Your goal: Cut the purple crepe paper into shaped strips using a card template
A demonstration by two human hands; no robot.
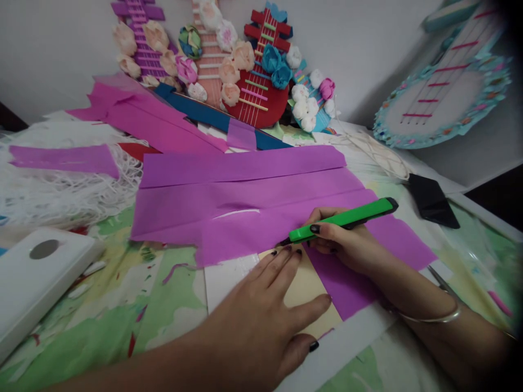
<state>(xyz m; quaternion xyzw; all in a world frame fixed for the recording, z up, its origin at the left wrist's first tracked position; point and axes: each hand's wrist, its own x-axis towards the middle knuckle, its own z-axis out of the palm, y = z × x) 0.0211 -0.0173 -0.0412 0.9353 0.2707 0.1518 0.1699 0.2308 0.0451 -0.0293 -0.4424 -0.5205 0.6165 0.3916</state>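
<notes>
My right hand point(343, 239) grips a green utility knife point(347, 216) like a pen, its dark tip low over the purple crepe paper point(253, 190). The tip is close to the top edge of a cream card piece point(304, 283), just above my left fingertips. Flat on that card lies my left hand point(269, 316), thumb and fingers spread, pressing it down over white card and purple paper. A curved white slit point(239, 212) shows in the purple paper. Scissor blades point(441, 280) stick out partly from behind my right forearm.
Decorated paper instruments, one a red lute point(261, 103), lean on the wall at the back. A white device point(44, 277) sits at left, near shredded white paper point(69, 190). Pink crepe paper point(151, 120) lies behind. At right are a black phone-like slab point(433, 200) and a hanging lute shape point(441, 103).
</notes>
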